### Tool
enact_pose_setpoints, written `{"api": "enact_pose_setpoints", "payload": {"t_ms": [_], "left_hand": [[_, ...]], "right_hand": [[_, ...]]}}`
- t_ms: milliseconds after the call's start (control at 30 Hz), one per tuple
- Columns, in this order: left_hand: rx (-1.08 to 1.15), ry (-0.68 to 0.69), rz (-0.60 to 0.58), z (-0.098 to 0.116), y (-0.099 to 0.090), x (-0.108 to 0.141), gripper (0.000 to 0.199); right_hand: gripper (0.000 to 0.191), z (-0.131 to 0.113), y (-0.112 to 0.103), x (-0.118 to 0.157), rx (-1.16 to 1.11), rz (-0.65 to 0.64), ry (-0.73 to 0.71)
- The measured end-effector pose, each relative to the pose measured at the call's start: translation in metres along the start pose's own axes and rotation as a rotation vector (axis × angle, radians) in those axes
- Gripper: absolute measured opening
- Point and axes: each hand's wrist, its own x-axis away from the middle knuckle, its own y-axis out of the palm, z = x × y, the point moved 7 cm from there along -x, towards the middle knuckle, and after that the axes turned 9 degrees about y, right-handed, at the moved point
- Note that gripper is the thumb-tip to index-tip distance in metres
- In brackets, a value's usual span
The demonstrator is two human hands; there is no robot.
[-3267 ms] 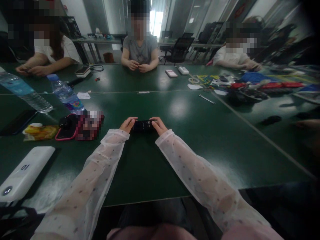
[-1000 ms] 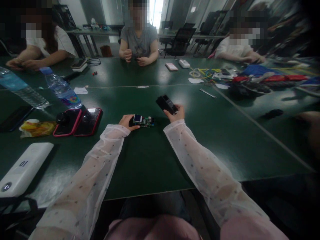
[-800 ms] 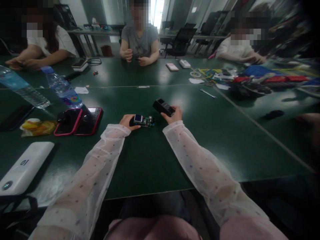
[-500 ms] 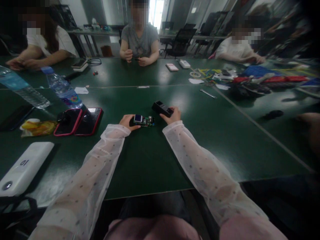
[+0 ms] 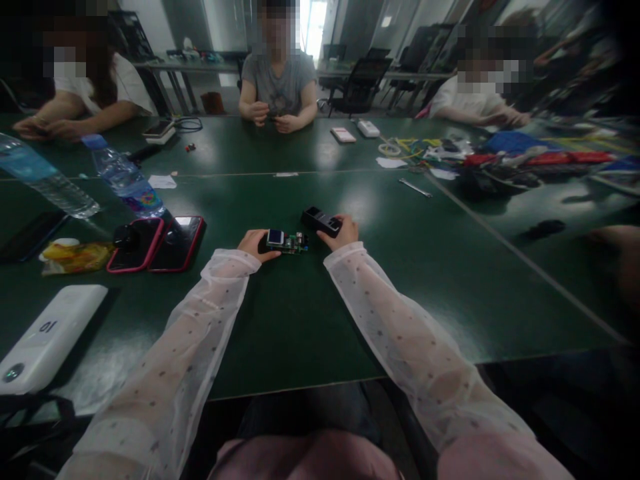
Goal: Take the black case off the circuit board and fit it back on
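Note:
Between the thumb and fingers of my left hand (image 5: 254, 245) is a small green circuit board (image 5: 291, 243) with a little square screen at its left end. Its right end, with small components, sticks out toward the other hand. My right hand (image 5: 345, 231) grips a black plastic casing (image 5: 321, 220) by its near right end. Dark cut-outs show in the casing's upper face, and it lies tilted, its far end pointing left. Board and casing are close together but apart, both at or just above the green table (image 5: 295, 320).
On my left are two red-edged phones (image 5: 176, 245), a water bottle (image 5: 123, 177), a yellow packet (image 5: 77, 257) and a white power bank (image 5: 53, 337). A wrench (image 5: 415, 188) lies ahead right, before a heap of cables (image 5: 415, 148). Across the table sits a person in grey (image 5: 280, 83).
My right hand has shifted slightly left with the casing, whose upper face has turned a little. My left hand and the circuit board have hardly moved.

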Motion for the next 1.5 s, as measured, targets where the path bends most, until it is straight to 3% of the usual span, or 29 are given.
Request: {"api": "enact_pose_setpoints", "payload": {"t_ms": [333, 700, 867, 1033, 1133, 1267, 1500], "left_hand": [[-0.005, -0.008, -0.014, -0.002, 0.001, 0.000, 0.067], [-0.028, 0.009, 0.000, 0.005, -0.002, 0.001, 0.066], [-0.021, -0.003, -0.009, 0.003, -0.002, 0.002, 0.067], [-0.052, 0.010, 0.032, 0.006, -0.003, 0.001, 0.063], [-0.089, 0.012, 0.064, 0.009, -0.005, -0.001, 0.059], [-0.123, -0.025, 0.067, 0.013, -0.007, 0.000, 0.058], [-0.166, -0.034, 0.070, 0.019, -0.008, -0.001, 0.058]], "right_hand": [[0.056, -0.006, 0.000, 0.005, 0.051, -0.009, -0.034], [0.062, -0.012, 0.007, 0.008, 0.038, 0.003, -0.217], [0.060, -0.012, 0.007, 0.009, -0.033, -0.034, -0.228], [0.058, -0.025, -0.011, 0.024, -0.243, 0.079, -0.153], [0.057, -0.039, -0.017, 0.037, -0.313, 0.082, -0.137], [0.050, -0.051, -0.016, 0.047, -0.307, 0.054, -0.145], [0.048, -0.051, -0.011, 0.048, -0.256, 0.083, -0.204]]}}
